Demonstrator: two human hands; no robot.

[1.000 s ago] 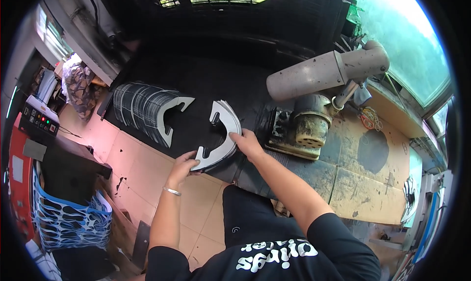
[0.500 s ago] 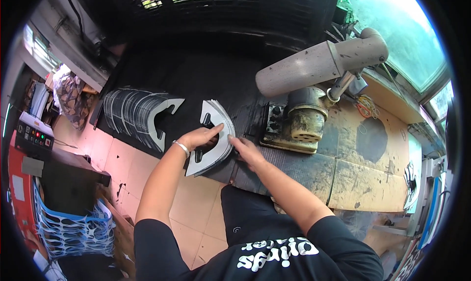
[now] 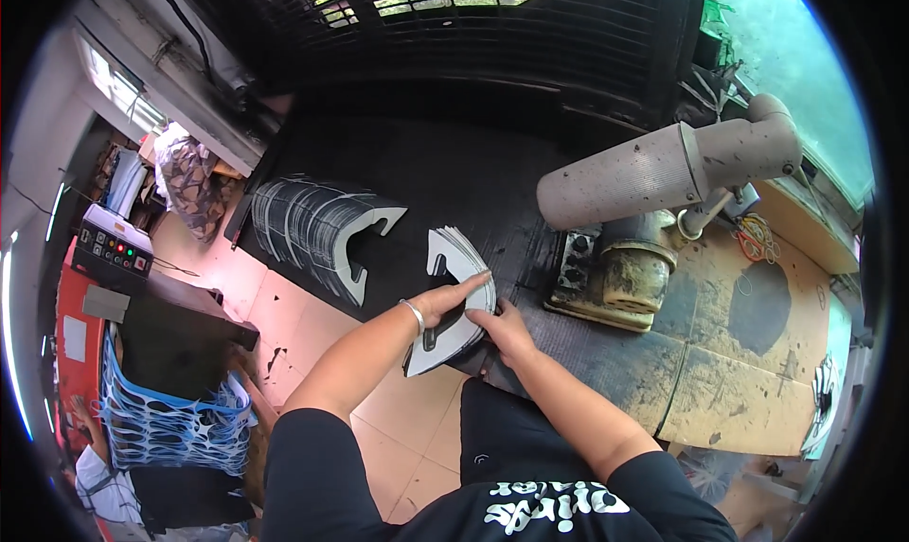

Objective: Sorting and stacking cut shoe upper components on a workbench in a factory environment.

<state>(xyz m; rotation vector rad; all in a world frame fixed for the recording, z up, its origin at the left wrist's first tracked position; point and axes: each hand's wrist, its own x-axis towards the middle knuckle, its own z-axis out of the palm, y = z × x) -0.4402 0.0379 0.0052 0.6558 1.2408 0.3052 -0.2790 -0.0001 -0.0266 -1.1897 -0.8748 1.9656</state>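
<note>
Between my hands is a stack of white crescent-shaped sheets with slots along the inner curve, some edges fanned apart at its upper end. My left hand, a silver bangle at its wrist, comes over the inner curve with its fingers stretched across the top sheet; its lower fingers are partly hidden. Closed round the outer curved edge is my right hand, its thumb on the sheets. Further left on the black bench lies a longer row of similar crescent pieces, standing on edge and pressed together, with dark streaked edges.
A grey jointed duct reaches over a grimy round machine right of my hands. Stained cardboard covers the bench's right end. A control box and a blue-edged cut-out web are left, with another person's hand nearby.
The view has shifted, so the bench sits lower and further right. My left fingers have slid further across the stack toward its outer edge, and my right hand stays at that edge.
</note>
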